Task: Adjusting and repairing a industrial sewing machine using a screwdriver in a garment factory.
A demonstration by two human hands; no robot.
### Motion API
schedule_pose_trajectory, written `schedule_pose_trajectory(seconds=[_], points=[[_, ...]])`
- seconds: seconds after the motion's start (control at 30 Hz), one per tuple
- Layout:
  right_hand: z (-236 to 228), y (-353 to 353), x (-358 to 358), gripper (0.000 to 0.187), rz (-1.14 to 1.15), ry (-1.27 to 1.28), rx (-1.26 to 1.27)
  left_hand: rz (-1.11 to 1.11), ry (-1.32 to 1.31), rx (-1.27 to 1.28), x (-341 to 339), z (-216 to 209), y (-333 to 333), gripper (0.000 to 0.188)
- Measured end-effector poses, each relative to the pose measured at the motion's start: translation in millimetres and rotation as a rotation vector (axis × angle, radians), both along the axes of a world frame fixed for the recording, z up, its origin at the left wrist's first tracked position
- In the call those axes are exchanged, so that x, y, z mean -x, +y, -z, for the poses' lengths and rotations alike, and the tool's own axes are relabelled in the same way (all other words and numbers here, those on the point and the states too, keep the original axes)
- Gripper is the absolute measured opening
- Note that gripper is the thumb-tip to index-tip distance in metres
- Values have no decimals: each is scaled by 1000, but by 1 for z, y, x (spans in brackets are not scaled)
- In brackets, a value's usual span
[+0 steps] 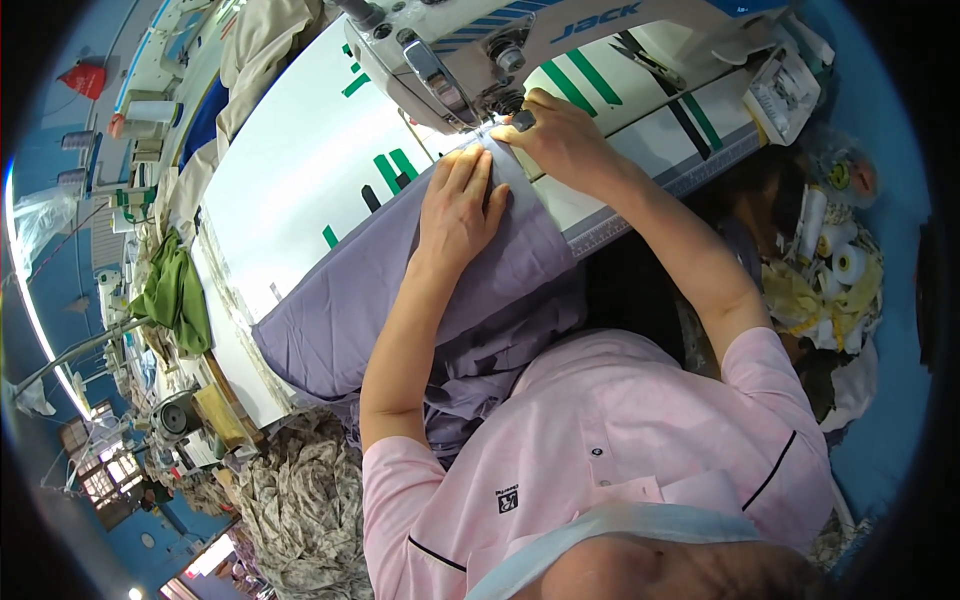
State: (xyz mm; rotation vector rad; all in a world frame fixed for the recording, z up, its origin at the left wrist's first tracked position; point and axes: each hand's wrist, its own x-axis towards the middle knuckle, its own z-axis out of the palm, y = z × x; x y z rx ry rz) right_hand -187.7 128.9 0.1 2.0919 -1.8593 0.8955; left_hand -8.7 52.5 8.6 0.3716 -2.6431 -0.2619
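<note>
Because the lavender fabric (350,290) looked light, soft and prone to puckering, it seemed best steadied flat close to the sewing machine (540,30). Plain and faintly creased, it spread across the counter (270,190) in front of that machine. My left grip (460,210) lay flat on it, clasping nothing; whether my right grip (562,142), just beside the machine's needle end, pinched it, I couldn't tell.

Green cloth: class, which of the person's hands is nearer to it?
Left. The left hand rests on purple fabric, right of the green cloth; the right hand is farther right.
</note>
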Motion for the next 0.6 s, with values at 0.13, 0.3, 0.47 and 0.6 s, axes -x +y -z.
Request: schedule_pose_trajectory(seconds=[0.13, 0.3, 0.47, 0.6], points=[[2, -1, -2, 24, 51, 44, -62, -7, -5, 2, 1, 0, -5, 40], [4, -2, -3, 20, 78, 53, -62, -13, 12, -21, 0, 0, -7, 37], [4, -1, -3, 20, 81, 70, -15, -7, 22, -29, -1, -1, -7, 38], [3, 2, -1, 18, 75, 32, -17, -1, 24, -31, 0, 0, -7, 37]])
